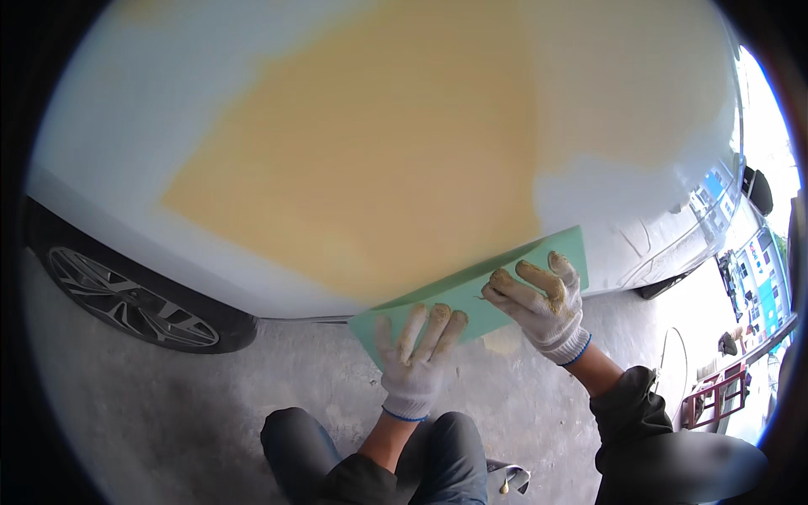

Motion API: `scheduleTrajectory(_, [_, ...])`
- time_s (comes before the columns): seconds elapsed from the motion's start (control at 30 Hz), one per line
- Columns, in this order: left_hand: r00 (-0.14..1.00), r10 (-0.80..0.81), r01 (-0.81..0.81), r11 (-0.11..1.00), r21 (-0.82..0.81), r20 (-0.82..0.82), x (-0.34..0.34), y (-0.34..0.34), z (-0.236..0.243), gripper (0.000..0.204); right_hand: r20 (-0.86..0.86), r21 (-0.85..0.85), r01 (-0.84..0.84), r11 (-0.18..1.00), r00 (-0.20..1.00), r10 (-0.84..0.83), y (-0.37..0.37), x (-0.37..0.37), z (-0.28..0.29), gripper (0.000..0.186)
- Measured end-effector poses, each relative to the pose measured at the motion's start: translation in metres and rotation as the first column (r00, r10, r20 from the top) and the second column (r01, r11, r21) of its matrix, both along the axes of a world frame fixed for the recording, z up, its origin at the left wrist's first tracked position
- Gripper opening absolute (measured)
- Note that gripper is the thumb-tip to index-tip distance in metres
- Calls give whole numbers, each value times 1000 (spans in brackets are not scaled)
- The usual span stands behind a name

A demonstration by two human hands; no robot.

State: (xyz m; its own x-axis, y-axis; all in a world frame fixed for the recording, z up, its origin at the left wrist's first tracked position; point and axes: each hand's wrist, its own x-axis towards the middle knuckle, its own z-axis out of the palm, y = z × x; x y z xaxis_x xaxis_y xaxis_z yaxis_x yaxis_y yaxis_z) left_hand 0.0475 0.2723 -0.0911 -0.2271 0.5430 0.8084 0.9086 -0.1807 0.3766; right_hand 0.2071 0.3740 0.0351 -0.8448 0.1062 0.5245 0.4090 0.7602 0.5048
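Observation:
A long green flexible sheet, like a wide filler spreader, lies bent against the lower edge of a white car panel. A broad yellow-tan filler patch covers the middle of that panel. My left hand, in a white knit glove, holds the sheet's left part, its fingers laid over the face and its thumb out of sight. Toward the sheet's right end, my right hand grips it with bent fingers, the thumb likewise hidden. Yellowish smears mark the fingertips of both gloves.
A dark wheel with a spoked rim stands at the left under the panel. Grey concrete floor lies below, with my knees at the bottom. To the right are a thin hose, a red metal frame and a car mirror.

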Motion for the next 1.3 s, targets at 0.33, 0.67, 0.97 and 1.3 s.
scheduleTrajectory(0.33, [975,131,-105,984,145,-180,-86,-55,117,53,-18,186,-18,982,1000,22,-68,-76,130,38])
scheduleTrajectory(0.67, [915,328,-314,944,98,-233,-142,-51,161,55,-84,312,-140,939,981,174,-41,-139,166,43])
scheduleTrajectory(0.97, [901,352,-350,935,55,-253,-117,-35,139,44,-153,141,-19,990,987,41,-33,-120,137,40])
scheduleTrajectory(1.3, [933,294,-294,955,31,-209,-68,0,71,38,-118,203,-88,975,986,114,1,-65,66,38])
